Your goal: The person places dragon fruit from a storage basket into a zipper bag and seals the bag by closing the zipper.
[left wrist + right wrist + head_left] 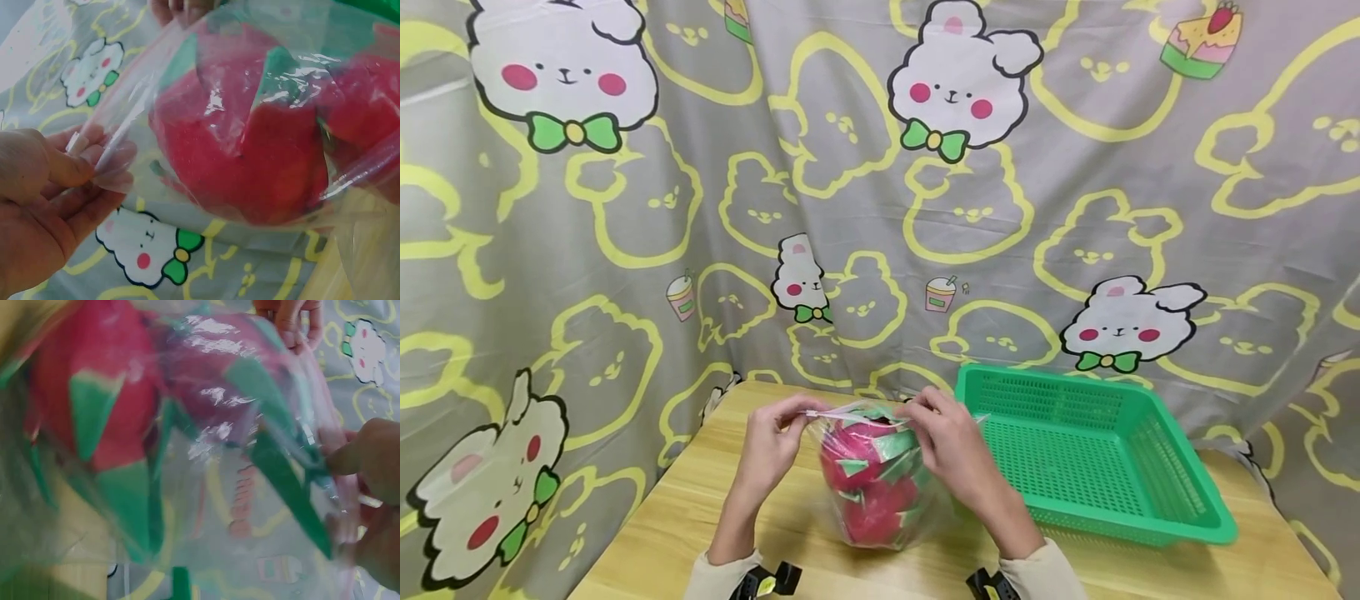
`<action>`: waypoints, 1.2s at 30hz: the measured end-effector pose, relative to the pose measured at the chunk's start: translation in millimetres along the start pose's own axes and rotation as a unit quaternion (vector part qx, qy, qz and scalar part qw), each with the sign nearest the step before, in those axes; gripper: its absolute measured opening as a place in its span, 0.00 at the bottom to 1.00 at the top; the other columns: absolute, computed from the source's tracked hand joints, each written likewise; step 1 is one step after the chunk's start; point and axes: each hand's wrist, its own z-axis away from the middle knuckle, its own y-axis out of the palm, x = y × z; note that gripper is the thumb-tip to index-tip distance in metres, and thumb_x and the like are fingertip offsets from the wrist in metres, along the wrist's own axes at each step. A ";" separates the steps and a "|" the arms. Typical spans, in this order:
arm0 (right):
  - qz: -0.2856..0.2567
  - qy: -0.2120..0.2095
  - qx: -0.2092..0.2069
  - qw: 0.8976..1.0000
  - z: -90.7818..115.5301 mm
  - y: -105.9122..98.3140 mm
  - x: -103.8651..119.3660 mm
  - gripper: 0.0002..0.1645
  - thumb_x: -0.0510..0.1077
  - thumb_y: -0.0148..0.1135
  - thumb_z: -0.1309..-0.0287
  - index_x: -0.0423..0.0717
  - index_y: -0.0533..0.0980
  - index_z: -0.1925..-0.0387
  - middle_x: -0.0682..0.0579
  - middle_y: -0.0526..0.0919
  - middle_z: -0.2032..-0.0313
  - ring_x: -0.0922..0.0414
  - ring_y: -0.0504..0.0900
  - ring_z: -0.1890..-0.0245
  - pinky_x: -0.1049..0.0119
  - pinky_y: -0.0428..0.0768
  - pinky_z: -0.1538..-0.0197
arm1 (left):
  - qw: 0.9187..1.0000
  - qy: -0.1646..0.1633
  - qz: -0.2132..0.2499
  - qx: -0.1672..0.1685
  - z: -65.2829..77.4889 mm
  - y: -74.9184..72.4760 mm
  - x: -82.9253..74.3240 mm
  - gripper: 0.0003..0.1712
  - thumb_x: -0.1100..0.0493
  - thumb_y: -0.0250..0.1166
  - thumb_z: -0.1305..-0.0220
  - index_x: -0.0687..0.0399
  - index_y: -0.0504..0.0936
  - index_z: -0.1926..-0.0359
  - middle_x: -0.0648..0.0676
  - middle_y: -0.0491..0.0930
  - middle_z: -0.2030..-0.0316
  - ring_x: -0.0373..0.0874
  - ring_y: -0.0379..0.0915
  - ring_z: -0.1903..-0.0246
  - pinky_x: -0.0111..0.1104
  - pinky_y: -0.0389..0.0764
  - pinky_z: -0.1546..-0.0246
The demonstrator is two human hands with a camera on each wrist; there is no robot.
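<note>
I have each hand on the mouth of a clear plastic bag (pixel 929 512), which sits upright on the wooden table (pixel 662 508) in front of me with red, green-flapped dragon fruits (pixel 880 504) inside. My left hand (pixel 775 442) pinches the left end of the top edge between thumb and fingers, right at the small white slider (pixel 76 144). My right hand (pixel 945 435) grips the same edge farther along to the right, thumb against fingers, so the two hands stand apart with the strip between them. Just right of the bag is a green basket (pixel 1060 471), and behind everything hangs the bear-print curtain (pixel 850 208). As I judge it, the step in hand is working the closure, with the fruits already in the bag. The next move likely calls for one hand to keep the edge taut while the other draws the slider along the strip, clear of the pointed green flaps (pixel 290 494) that reach up near the rim. I cannot tell how much of the strip is joined, since plastic glare and my fingers hide parts of it.
</note>
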 end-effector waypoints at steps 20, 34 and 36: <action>0.015 -0.083 -0.078 0.993 2.5 23.0 -10.7 0.12 0.27 0.68 0.46 0.41 0.86 0.61 0.50 0.78 0.61 0.53 0.78 0.59 0.61 0.81 0.55 | 0.953 -0.280 0.115 0.017 4.1 -17.4 -9.9 0.23 0.52 0.56 0.21 0.72 0.80 0.60 0.65 0.85 0.73 0.50 0.85 0.77 0.38 0.86 0.72; 0.031 -0.155 -0.102 0.982 3.3 26.1 -16.6 0.11 0.32 0.59 0.32 0.40 0.86 0.58 0.48 0.80 0.60 0.51 0.78 0.60 0.60 0.78 0.59 | 0.881 -0.409 0.232 0.055 7.4 -6.8 16.6 0.27 0.47 0.60 0.24 0.71 0.84 0.65 0.58 0.86 0.75 0.42 0.84 0.78 0.31 0.83 0.74; 0.034 -0.158 -0.102 0.982 2.8 25.1 -16.3 0.11 0.32 0.58 0.32 0.40 0.86 0.59 0.48 0.79 0.60 0.52 0.78 0.60 0.60 0.77 0.59 | 0.880 -0.405 0.243 0.050 7.0 -7.2 16.5 0.23 0.51 0.61 0.24 0.70 0.84 0.66 0.57 0.86 0.76 0.41 0.83 0.79 0.29 0.83 0.75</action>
